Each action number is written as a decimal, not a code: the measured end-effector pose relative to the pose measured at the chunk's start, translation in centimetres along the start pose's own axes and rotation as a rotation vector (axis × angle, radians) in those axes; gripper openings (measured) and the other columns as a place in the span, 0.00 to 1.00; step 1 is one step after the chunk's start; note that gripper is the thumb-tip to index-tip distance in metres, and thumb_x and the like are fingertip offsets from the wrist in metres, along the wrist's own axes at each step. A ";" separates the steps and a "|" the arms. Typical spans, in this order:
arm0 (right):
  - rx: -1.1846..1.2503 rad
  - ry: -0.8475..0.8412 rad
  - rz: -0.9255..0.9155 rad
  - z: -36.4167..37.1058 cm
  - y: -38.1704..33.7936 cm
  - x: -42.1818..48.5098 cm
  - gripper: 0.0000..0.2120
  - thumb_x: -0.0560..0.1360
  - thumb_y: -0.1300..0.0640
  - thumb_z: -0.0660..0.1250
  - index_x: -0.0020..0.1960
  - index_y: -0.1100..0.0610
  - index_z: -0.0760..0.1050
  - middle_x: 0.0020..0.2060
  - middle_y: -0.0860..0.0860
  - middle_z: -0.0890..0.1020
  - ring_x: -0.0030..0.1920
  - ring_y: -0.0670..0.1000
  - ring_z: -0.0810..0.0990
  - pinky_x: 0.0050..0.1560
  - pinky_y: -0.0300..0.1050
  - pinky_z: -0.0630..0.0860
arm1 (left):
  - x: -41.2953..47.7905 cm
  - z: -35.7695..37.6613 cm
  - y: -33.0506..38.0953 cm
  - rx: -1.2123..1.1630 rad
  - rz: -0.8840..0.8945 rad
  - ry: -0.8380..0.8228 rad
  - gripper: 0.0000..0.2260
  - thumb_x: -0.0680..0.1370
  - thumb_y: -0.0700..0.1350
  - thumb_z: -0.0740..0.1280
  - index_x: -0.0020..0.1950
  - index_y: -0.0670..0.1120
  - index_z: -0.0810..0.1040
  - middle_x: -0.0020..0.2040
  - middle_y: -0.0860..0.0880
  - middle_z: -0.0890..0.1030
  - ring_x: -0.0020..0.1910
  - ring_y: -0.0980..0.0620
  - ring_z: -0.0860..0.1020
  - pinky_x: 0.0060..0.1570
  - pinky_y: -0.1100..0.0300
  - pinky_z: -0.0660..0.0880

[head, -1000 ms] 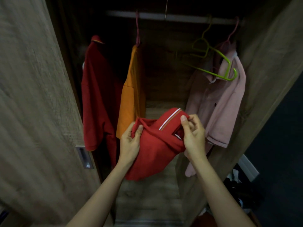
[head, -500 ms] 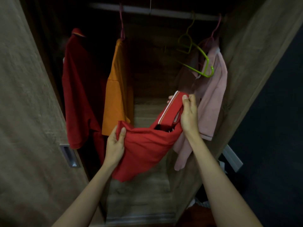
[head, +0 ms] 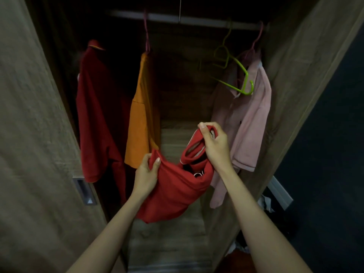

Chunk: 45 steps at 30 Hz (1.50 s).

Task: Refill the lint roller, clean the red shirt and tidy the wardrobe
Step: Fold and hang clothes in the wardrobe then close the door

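I hold a red shirt in front of the open wardrobe, and it sags between my hands. My left hand grips its left edge low down. My right hand pinches the collar with its white trim and lifts it higher, towards the pink shirt. An empty green hanger hangs tilted from the rail above my right hand. No lint roller is in view.
On the rail hang a dark red shirt, an orange shirt and a pink shirt. The wardrobe door with a metal handle stands at my left. Loose clutter lies on the floor at right.
My hands have drawn apart and spread the bunched shirt. My right hand lifted the collar up and to the right; my left hand stayed low on the other edge.
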State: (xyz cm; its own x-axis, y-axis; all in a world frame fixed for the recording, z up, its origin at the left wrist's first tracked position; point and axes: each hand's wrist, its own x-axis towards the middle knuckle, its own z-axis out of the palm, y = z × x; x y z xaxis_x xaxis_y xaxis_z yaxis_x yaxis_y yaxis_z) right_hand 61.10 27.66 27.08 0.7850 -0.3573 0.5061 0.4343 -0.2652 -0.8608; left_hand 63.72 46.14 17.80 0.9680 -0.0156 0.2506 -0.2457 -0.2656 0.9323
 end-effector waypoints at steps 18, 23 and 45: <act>-0.097 0.174 0.012 0.7 1.8 -0.8 0.06 0.79 0.50 0.60 0.46 0.51 0.69 0.37 0.43 0.75 0.39 0.35 0.75 0.43 0.30 0.71 | -1.6 2.0 7.1 -0.092 -0.131 -0.241 0.12 0.77 0.52 0.68 0.43 0.44 0.81 0.35 0.47 0.85 0.36 0.54 0.83 0.42 0.60 0.79; -0.026 0.169 0.062 -0.3 1.9 -0.5 0.08 0.79 0.52 0.60 0.47 0.57 0.71 0.38 0.47 0.76 0.38 0.32 0.74 0.45 0.27 0.69 | 0.4 1.6 8.6 -0.411 -0.208 -0.388 0.12 0.80 0.42 0.63 0.55 0.34 0.76 0.48 0.38 0.83 0.40 0.53 0.85 0.38 0.65 0.80; -0.044 -0.314 0.059 -3.5 -0.5 1.7 0.06 0.72 0.52 0.68 0.40 0.54 0.80 0.35 0.45 0.82 0.40 0.41 0.77 0.45 0.37 0.73 | 5.0 -0.1 11.7 -0.746 -0.299 -0.419 0.15 0.82 0.48 0.61 0.55 0.38 0.79 0.47 0.42 0.85 0.44 0.49 0.84 0.48 0.56 0.82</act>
State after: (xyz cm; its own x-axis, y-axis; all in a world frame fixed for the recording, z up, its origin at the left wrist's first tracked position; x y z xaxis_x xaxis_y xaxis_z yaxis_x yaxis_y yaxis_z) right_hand 60.69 24.08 28.54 0.9090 -0.0812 0.4088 0.3702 -0.2933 -0.8814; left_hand 65.64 43.06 29.97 0.9004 -0.4349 -0.0086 0.1904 0.3762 0.9068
